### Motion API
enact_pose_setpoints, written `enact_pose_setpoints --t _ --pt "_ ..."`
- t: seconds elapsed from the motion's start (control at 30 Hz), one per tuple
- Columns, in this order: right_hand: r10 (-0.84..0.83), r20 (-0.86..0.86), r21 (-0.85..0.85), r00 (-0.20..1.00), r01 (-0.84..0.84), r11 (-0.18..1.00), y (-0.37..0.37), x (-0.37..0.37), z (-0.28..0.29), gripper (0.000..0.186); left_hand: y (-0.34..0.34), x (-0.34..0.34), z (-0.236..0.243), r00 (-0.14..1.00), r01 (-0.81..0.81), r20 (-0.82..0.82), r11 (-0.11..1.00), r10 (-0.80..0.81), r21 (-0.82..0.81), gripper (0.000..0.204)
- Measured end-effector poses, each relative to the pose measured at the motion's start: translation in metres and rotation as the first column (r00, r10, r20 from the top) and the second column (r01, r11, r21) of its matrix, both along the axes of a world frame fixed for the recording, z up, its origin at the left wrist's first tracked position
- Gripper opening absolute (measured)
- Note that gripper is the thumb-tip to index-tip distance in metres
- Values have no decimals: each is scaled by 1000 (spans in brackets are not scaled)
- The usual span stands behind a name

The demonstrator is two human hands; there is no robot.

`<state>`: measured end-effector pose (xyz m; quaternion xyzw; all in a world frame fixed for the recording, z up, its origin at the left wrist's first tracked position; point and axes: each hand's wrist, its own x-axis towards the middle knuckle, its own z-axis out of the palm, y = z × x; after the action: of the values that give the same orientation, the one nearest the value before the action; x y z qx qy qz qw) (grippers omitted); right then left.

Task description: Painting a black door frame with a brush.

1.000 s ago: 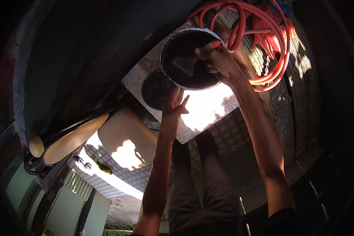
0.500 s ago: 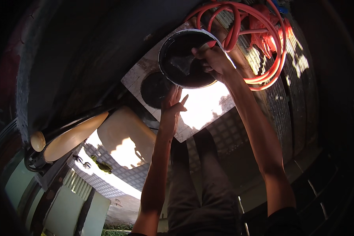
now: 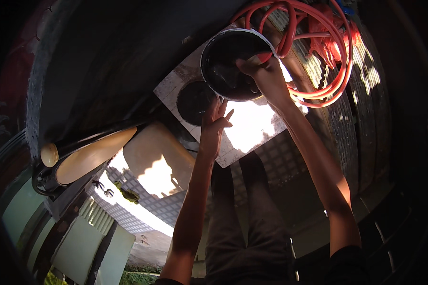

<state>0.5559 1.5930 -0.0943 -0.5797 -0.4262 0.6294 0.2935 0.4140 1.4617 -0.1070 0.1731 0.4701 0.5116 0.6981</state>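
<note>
A round black-lined bucket (image 3: 223, 59) with a pale rim stands over the far part of a pale tiled slab (image 3: 176, 83). My right hand (image 3: 266, 78) reaches over its right rim, fingers closed around a small thing with a reddish part (image 3: 265, 57); its kind is hard to make out. Dark, glinting water or a wet bottom shows inside. At the bucket's near side, my left hand (image 3: 213, 123) has its fingers stretched up against or close beside the wall, the thumb apart. A round dark opening or basin (image 3: 192, 104) lies left of it in the slab.
A coiled red hose (image 3: 345, 80) and a red plastic bag (image 3: 325, 45) lie on weathered boards at the right. A beige rounded container (image 3: 150, 147) and a long tan object (image 3: 95, 159) are at the left. Glasses (image 3: 104, 190) lie near a greenish bundle (image 3: 127, 192).
The whole scene has shifted slightly right and up in the view. My right hand has moved slightly over the bucket; my left hand keeps its place at the near side.
</note>
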Motion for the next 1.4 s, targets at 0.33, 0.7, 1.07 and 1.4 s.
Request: enact_pose_setpoints --t 0.33,0.7,1.07,1.4 --pt "-20 161 296 987 -29 955 0 14 35 21 -16 5 -6 996 -66 51 997 68 -35 95" --pt "-154 284 246 946 84 966 -12 6 39 31 -23 8 -4 997 -21 68 999 23 -27 97" --pt "-373 211 278 903 311 909 -19 -12 17 38 -26 25 -3 996 -36 86 999 37 -13 105" --pt "-301 376 273 876 206 940 10 0 -37 52 -22 29 -6 994 -32 106 999 33 -11 109"
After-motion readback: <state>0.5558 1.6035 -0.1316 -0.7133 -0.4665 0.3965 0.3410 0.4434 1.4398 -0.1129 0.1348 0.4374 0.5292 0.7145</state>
